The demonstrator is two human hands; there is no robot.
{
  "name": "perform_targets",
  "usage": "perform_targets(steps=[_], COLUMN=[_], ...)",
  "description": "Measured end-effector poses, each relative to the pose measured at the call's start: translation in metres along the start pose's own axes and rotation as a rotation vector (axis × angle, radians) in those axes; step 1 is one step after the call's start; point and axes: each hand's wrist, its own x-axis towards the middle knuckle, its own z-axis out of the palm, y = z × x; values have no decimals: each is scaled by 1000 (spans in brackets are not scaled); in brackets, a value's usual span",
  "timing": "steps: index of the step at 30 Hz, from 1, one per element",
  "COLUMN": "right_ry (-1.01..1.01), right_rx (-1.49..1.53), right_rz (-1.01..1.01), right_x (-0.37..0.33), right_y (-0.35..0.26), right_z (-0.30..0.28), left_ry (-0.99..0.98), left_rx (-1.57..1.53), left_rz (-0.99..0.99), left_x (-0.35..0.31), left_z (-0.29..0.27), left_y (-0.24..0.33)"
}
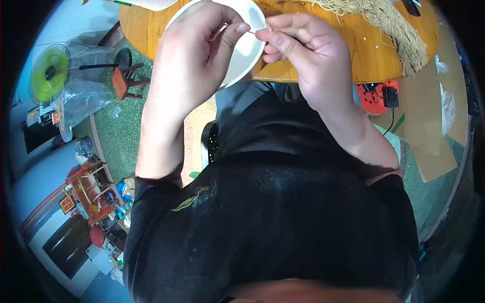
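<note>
My left hand [194,55] and my right hand [321,55] are raised close together over a white oval basin [241,63]. Between their fingertips runs a short, thin brownish strand [251,32]. Thumb and forefinger of my left hand are closed on one side of it. My right hand pinches the other side, where something small and pale shows between the fingers, too small to name. To the right, a bundle of beige cords [386,22] lies spread on the wooden table [366,65]. My hands hide much of the basin.
At the table's top edge are a white ribbed tray [154,4] and a dark object [411,7]. A wooden stool [120,83] and a green fan [49,73] stand left. Below the table's right side lie a black adapter [390,97] and cardboard [429,146]. A leaf [186,203] clings to my shirt.
</note>
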Motion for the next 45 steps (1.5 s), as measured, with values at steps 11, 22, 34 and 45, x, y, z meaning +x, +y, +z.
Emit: perform_targets(steps=[11, 22, 34, 45], right_ry=[-99, -134, -314, -270], right_rx=[-238, -114, -235, 41], right_rz=[191, 606, 405, 392], right_x=[9, 33, 26, 23], right_y=[-25, -62, -37, -29], right_z=[2, 5, -22, -33], left_ry=[70, 23, -26, -321], left_rx=[-283, 62, -102, -353], left_rz=[20, 414, 73, -169], left_x=[0, 22, 29, 16], left_z=[-5, -12, -11, -15], left_y=[28, 37, 36, 29])
